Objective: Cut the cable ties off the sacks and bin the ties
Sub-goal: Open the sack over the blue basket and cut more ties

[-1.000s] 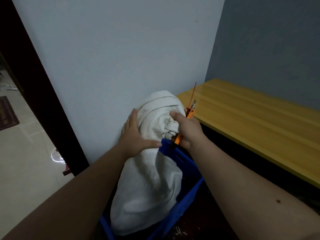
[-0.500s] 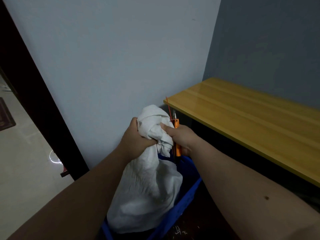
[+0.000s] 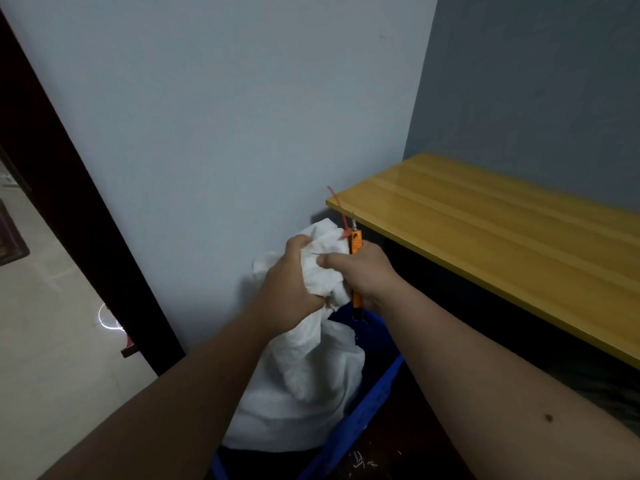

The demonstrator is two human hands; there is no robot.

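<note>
A white sack (image 3: pixel 304 386) stands upright in a blue crate (image 3: pixel 367 407) against the wall. My left hand (image 3: pixel 291 289) is clenched around the sack's bunched neck. My right hand (image 3: pixel 363 271) holds an orange utility knife (image 3: pixel 356 268) upright and also pinches the sack's top fabric with its thumb. A thin red cable tie (image 3: pixel 337 211) sticks up from the gathered top, right beside the knife's tip. Where the tie wraps the neck is hidden by cloth and fingers.
A yellow wooden bench (image 3: pixel 502 244) runs along the right, its near corner just above the hands. The pale wall is directly behind the sack. A dark door frame (image 3: pixel 86 220) stands at left, with tiled floor (image 3: pixel 45 341) beyond it.
The sack has sunk lower. My left hand went from flat on its side to a fist round the neck. The knife swung from slanted to upright, and the red tie now leans left.
</note>
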